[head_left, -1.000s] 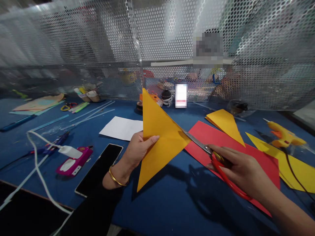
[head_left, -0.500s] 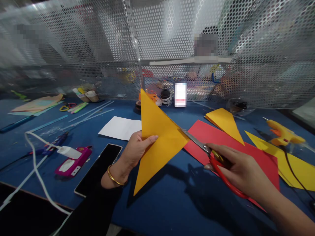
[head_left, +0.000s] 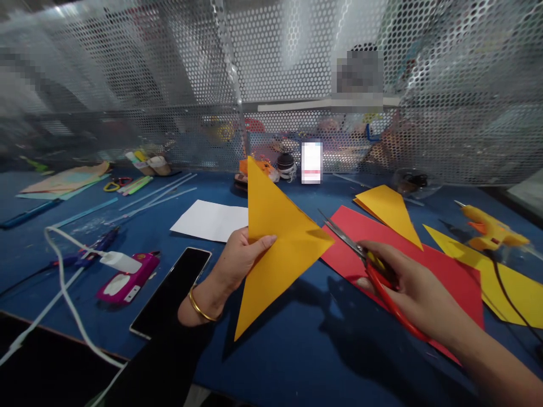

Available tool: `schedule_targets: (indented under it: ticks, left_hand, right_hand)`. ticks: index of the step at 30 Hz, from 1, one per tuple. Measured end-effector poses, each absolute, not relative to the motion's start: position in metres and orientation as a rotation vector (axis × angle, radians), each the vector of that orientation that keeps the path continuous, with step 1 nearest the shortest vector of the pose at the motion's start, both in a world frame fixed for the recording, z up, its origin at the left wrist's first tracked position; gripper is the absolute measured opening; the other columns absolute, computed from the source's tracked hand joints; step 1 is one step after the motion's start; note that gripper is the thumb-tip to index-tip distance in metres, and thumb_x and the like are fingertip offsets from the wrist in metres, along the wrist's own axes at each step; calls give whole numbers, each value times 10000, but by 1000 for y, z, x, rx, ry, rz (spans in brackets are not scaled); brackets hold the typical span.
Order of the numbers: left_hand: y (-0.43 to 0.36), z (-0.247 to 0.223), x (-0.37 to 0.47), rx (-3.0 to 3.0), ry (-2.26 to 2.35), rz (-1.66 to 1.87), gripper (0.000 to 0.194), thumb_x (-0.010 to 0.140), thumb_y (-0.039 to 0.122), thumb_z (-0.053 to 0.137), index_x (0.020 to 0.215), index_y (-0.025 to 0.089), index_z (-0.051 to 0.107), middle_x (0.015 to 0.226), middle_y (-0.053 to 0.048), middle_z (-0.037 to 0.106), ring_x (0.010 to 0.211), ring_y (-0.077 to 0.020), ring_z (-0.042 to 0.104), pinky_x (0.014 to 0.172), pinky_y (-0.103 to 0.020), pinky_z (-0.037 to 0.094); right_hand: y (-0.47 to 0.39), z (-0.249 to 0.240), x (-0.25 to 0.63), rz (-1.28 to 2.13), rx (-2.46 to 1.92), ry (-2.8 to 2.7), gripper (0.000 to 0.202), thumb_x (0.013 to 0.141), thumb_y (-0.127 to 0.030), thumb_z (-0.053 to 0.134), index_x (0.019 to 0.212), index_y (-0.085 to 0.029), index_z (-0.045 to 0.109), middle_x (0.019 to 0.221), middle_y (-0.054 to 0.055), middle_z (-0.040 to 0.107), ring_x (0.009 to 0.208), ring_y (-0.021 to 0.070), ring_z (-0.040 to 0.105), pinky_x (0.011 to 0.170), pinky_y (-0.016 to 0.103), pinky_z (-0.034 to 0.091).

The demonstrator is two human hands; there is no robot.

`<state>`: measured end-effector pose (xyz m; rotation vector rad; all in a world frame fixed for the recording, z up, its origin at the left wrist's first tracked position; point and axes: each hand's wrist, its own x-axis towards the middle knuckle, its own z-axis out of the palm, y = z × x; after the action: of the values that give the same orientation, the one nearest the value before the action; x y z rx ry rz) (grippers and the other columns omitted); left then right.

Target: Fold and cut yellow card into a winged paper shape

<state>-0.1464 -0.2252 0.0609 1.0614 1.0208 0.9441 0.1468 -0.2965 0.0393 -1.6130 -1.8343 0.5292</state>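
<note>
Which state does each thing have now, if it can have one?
Orange paper: appears folded, held up in the left hand
Scissors: slightly open, in the right hand
Black phone: lying flat, screen dark
Upright phone: screen lit
Glue gun: lying on its side
Red sheet: lying flat
White adapter: seemingly plugged into the purple power strip

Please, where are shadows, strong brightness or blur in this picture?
Head view: shadows of the held paper and right hand lie on the table; head view: the screen is bright and pixelated; head view: the mesh looks stretched and soft toward the left.
</note>
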Motion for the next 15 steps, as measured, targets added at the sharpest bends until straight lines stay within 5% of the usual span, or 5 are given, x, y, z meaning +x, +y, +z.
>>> schedule_targets:
  ticks: [15]
  left_hand:
    - [-222, 55, -149, 1170, 1033, 1016, 391, 749, 394, 807, 1046, 149, 737, 1045, -107, 763, 895, -228, 730, 781, -324, 582]
  right_hand:
    - [-298, 43, 150, 653, -1607, -1897, 577, 837, -571, 666, 1279, -200, 654, 1061, 116, 714, 876, 247, 694, 690, 325, 584]
